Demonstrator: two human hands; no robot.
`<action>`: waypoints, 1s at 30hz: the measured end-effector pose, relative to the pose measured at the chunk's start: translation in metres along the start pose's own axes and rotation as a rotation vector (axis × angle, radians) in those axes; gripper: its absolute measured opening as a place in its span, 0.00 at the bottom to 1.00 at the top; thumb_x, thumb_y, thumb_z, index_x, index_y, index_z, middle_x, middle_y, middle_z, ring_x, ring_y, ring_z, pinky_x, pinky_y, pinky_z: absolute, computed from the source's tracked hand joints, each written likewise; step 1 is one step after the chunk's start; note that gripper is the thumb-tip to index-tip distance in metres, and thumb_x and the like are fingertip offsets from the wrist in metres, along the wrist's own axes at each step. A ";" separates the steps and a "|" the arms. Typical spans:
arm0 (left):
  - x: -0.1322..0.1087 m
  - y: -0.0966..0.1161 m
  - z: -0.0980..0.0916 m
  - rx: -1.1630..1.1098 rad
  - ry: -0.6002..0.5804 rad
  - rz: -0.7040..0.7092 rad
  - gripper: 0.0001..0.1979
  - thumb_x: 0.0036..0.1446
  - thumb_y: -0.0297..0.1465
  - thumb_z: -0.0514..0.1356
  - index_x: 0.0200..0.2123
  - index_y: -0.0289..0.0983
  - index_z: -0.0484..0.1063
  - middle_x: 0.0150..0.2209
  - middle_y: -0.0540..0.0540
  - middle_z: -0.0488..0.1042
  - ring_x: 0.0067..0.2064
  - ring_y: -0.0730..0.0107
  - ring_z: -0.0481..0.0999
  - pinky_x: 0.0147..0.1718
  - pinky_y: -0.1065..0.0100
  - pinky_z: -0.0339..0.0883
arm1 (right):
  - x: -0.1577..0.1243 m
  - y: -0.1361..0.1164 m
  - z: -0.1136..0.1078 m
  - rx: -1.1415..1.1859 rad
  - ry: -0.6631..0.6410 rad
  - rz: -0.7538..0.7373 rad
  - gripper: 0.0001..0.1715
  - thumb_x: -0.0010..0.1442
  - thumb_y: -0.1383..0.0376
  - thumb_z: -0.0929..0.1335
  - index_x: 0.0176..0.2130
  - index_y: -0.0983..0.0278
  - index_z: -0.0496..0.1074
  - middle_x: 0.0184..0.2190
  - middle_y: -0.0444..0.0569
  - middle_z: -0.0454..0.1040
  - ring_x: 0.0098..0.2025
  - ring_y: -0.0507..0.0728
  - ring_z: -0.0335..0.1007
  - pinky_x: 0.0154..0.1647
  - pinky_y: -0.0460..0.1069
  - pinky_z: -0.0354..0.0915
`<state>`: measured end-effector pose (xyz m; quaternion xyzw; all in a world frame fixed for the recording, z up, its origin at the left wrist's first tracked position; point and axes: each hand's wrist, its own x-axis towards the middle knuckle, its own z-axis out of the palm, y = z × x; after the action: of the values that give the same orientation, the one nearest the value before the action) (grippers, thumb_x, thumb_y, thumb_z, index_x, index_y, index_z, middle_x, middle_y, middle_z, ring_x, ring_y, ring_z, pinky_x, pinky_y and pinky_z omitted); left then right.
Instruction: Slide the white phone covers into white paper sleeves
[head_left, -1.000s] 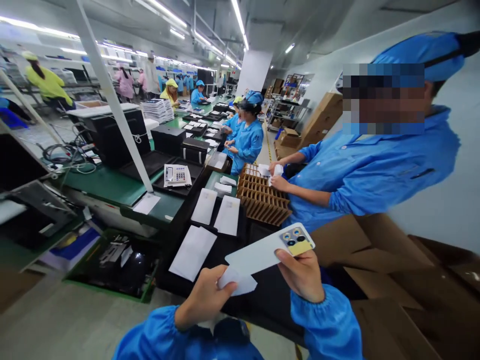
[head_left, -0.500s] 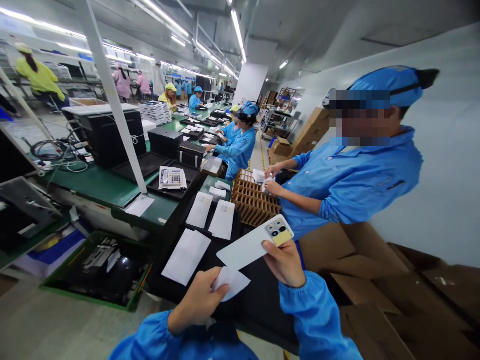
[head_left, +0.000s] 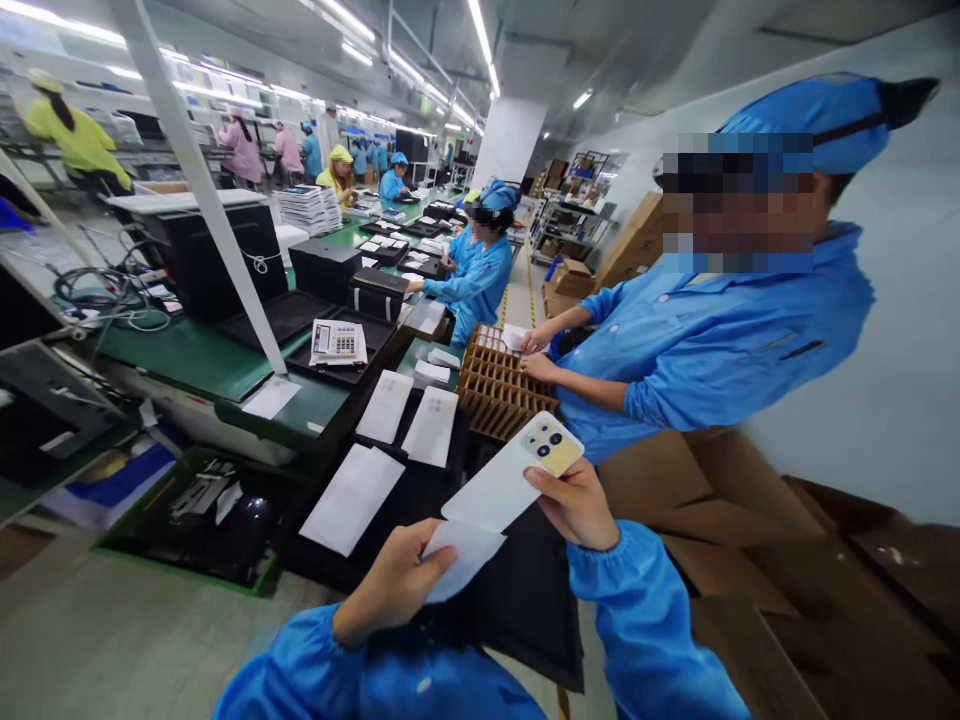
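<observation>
A white smartphone (head_left: 495, 475) with a cream camera block is gripped by my right hand (head_left: 583, 508) near its camera end, back side up. My left hand (head_left: 394, 580) pinches a white paper sleeve (head_left: 471, 560), thumb on top. The phone's lower end meets the sleeve's upper edge; whether it is inside, I cannot tell. To the left, a stack of white sleeves (head_left: 352, 500) lies on the black mat (head_left: 517, 610). Beyond it, two sleeved phones (head_left: 431, 425) rest side by side, camera shapes showing through the paper.
A co-worker (head_left: 675, 350) in blue handles white pieces over a cardboard divider box (head_left: 499, 385) at the right. A calculator (head_left: 337, 342) sits in a black tray. Cardboard boxes (head_left: 750, 570) stand at lower right, a green crate (head_left: 202, 510) at lower left.
My right hand has brought the phone's lower end against the sleeve in my left hand. The view has shifted slightly, and the co-worker's hands have moved over the divider box.
</observation>
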<state>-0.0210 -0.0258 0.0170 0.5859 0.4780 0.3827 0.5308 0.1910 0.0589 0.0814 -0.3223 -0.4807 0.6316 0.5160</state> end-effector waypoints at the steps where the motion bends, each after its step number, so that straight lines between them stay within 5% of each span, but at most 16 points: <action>1: 0.001 0.000 0.001 -0.028 -0.008 -0.021 0.12 0.59 0.35 0.56 0.38 0.34 0.76 0.33 0.46 0.77 0.34 0.65 0.73 0.32 0.69 0.64 | 0.001 -0.001 -0.004 -0.030 -0.026 0.006 0.14 0.45 0.62 0.78 0.35 0.63 0.80 0.32 0.49 0.82 0.34 0.58 0.78 0.43 0.55 0.74; 8: 0.006 -0.005 0.005 -0.145 -0.022 -0.110 0.20 0.56 0.45 0.59 0.26 0.33 0.69 0.21 0.53 0.64 0.24 0.76 0.60 0.22 0.73 0.53 | 0.014 0.006 -0.022 -0.273 -0.236 -0.008 0.16 0.50 0.62 0.76 0.40 0.64 0.80 0.38 0.49 0.81 0.40 0.58 0.77 0.48 0.53 0.71; 16: 0.003 -0.019 0.012 -0.305 -0.009 -0.105 0.25 0.57 0.50 0.57 0.26 0.32 0.69 0.20 0.52 0.63 0.22 0.77 0.59 0.22 0.71 0.51 | 0.022 0.011 -0.018 -0.207 -0.346 0.064 0.21 0.50 0.59 0.76 0.43 0.66 0.79 0.36 0.50 0.81 0.40 0.57 0.76 0.46 0.53 0.70; 24: 0.007 -0.012 0.015 -0.421 0.131 -0.141 0.24 0.53 0.50 0.62 0.31 0.31 0.75 0.22 0.49 0.70 0.23 0.75 0.64 0.23 0.72 0.56 | 0.007 0.051 0.000 -0.127 -0.401 0.295 0.21 0.44 0.58 0.78 0.36 0.69 0.79 0.31 0.48 0.80 0.34 0.55 0.74 0.43 0.52 0.67; 27: 0.005 -0.015 0.010 -0.579 0.008 -0.140 0.23 0.49 0.46 0.66 0.39 0.32 0.76 0.27 0.46 0.75 0.26 0.72 0.70 0.28 0.70 0.61 | 0.003 0.056 -0.001 -0.063 -0.411 0.277 0.24 0.43 0.60 0.78 0.39 0.69 0.76 0.33 0.48 0.79 0.36 0.54 0.74 0.42 0.50 0.67; 30: -0.001 -0.021 0.014 -0.880 -0.335 -0.205 0.34 0.39 0.43 0.69 0.48 0.30 0.74 0.38 0.37 0.79 0.37 0.57 0.76 0.40 0.61 0.65 | 0.001 0.055 0.001 0.021 -0.317 0.192 0.47 0.43 0.64 0.79 0.58 0.60 0.59 0.39 0.46 0.78 0.39 0.54 0.75 0.43 0.51 0.67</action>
<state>-0.0115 -0.0307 -0.0056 0.3092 0.2340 0.3947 0.8330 0.1714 0.0590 0.0302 -0.2579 -0.5164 0.7258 0.3742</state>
